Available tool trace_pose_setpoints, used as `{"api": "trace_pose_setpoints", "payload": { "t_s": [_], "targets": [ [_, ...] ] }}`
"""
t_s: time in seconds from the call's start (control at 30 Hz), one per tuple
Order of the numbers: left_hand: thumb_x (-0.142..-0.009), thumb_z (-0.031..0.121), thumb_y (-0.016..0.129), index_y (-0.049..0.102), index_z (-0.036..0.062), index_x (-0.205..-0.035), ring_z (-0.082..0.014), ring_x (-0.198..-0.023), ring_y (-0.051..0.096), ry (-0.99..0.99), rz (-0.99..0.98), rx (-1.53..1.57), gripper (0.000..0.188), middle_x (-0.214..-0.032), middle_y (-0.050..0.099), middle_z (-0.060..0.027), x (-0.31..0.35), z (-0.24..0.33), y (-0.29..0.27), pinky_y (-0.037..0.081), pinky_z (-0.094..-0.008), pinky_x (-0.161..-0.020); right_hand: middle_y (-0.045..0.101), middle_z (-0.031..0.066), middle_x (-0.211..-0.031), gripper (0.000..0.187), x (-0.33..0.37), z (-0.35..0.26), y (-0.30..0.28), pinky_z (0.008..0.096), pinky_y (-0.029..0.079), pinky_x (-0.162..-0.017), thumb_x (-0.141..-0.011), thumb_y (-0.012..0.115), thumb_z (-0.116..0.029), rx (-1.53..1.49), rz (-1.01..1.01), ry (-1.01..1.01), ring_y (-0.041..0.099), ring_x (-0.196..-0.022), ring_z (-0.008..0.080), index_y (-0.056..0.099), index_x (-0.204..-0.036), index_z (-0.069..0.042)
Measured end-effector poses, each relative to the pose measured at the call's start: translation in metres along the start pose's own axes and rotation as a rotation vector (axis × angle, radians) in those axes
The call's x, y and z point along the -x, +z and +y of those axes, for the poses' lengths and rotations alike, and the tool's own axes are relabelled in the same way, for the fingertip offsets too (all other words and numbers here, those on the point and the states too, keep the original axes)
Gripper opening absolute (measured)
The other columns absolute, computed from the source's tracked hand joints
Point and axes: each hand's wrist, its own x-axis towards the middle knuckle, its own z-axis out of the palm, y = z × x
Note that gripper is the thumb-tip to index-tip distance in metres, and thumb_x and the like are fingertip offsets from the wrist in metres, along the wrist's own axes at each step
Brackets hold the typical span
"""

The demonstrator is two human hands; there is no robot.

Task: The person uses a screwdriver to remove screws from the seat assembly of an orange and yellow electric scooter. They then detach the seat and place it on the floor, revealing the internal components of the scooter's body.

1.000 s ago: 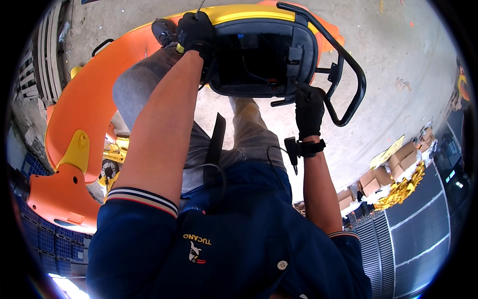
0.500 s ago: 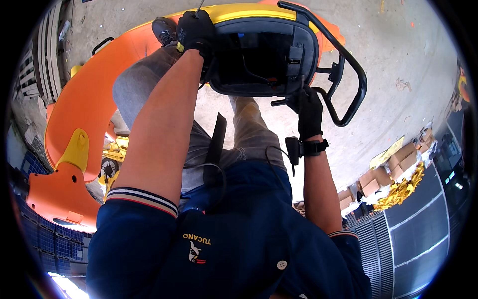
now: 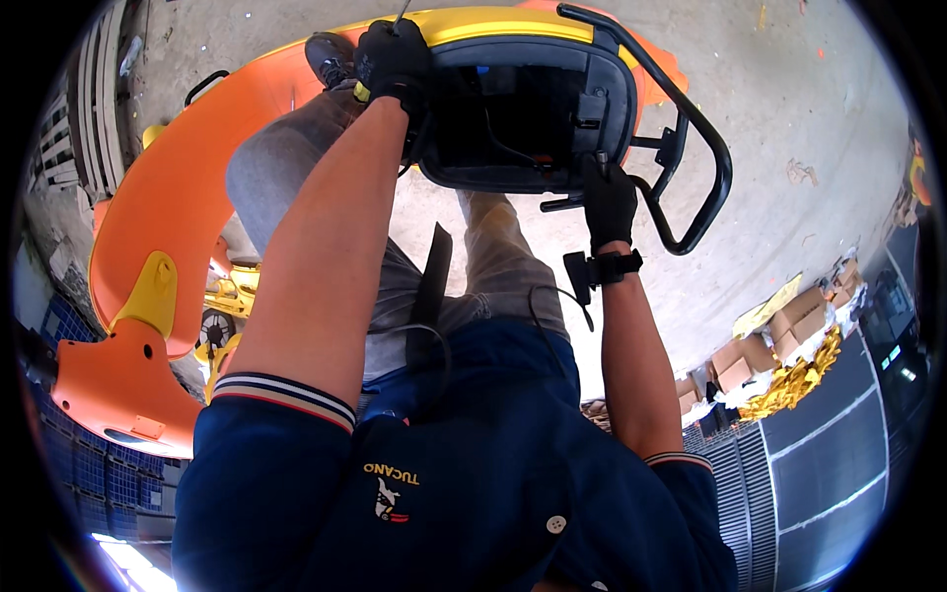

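Black-gloved left hand (image 3: pixel 394 61) — curled, gripping rod (image 3: pixel 401 12)

"What's underfoot?"
"A pale grey concrete floor (image 3: pixel 740 69), specked with small bits (image 3: pixel 820 54)."
"Anything bigger lying on it?"
"A crumpled scrap (image 3: pixel 801 172) toward the right. Lower on that side, cardboard boxes (image 3: pixel 801 314) sit beside a heap of yellow pieces (image 3: pixel 789 385)."
"And on the left?"
"A slatted wooden pallet (image 3: pixel 91 109); whether it lies flat, I can't tell."
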Motion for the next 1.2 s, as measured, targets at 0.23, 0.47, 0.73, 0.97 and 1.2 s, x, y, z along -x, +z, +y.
{"api": "trace_pose_setpoints", "payload": {
  "t_s": [0.23, 0.47, 0.73, 0.97, 1.2],
  "targets": [
    [-0.083, 0.034, 0.052, 0.066, -0.0015, -0.085, -0.0415, -0.084, 0.064, -0.022, -0.002, 0.016, 0.038, -0.083, 0.065, -0.0259, 0.001, 0.003, -0.002, 0.049, -0.0467, -0.078, 0.065, 0.0223, -0.077, 0.047, -0.01, -0.007, 0.007, 0.05, 0.048, -0.065, -0.094, 0.046, -0.047, 0.411, 0.022, -0.085, 0.063, -0.077, 0.0417, 0.061, -0.082, -0.004],
    [-0.084, 0.034, 0.052, 0.066, -0.0017, -0.084, -0.0415, -0.083, 0.064, -0.011, 0.01, -0.002, 0.038, -0.083, 0.065, -0.0259, 0.001, 0.004, -0.003, 0.049, -0.0465, -0.078, 0.066, 0.022, -0.078, 0.046, -0.008, -0.02, 0.003, 0.049, 0.049, -0.067, -0.094, 0.046, -0.047, 0.462, -0.009, -0.059, 0.064, -0.078, 0.0409, 0.061, -0.086, -0.004],
    [-0.083, 0.034, 0.051, 0.066, -0.002, -0.084, -0.0412, -0.083, 0.064, 0.0, 0.028, -0.014, 0.039, -0.082, 0.065, -0.026, 0.001, 0.004, -0.001, 0.049, -0.0466, -0.079, 0.066, 0.0234, -0.086, 0.047, -0.012, -0.006, 0.005, 0.0497, 0.048, -0.072, -0.09, 0.053, -0.047, 0.273, 0.023, -0.03, 0.063, -0.084, 0.0413, 0.061, -0.097, -0.002],
    [-0.082, 0.034, 0.052, 0.066, -0.0006, -0.082, -0.0408, -0.082, 0.064, -0.004, 0.031, -0.003, 0.037, -0.081, 0.066, -0.0249, 0.002, 0.004, -0.002, 0.05, -0.0465, -0.077, 0.066, 0.0227, -0.089, 0.044, -0.009, 0.002, -0.003, 0.0488, 0.049, -0.07, -0.091, 0.052, -0.045, 0.484, -0.079, -0.195, 0.064, -0.083, 0.0409, 0.063, -0.102, -0.003],
    [-0.083, 0.034, 0.053, 0.066, -0.0012, -0.083, -0.0409, -0.082, 0.064, 0.016, 0.028, -0.007, 0.038, -0.082, 0.066, -0.0249, 0.001, 0.0, 0.001, 0.05, -0.0466, -0.078, 0.066, 0.0249, -0.087, 0.048, -0.015, -0.01, 0.0, 0.0483, 0.049, -0.068, -0.093, 0.049, -0.048, 0.493, -0.096, -0.009, 0.064, -0.081, 0.041, 0.058, -0.103, -0.002]
  ]
}}
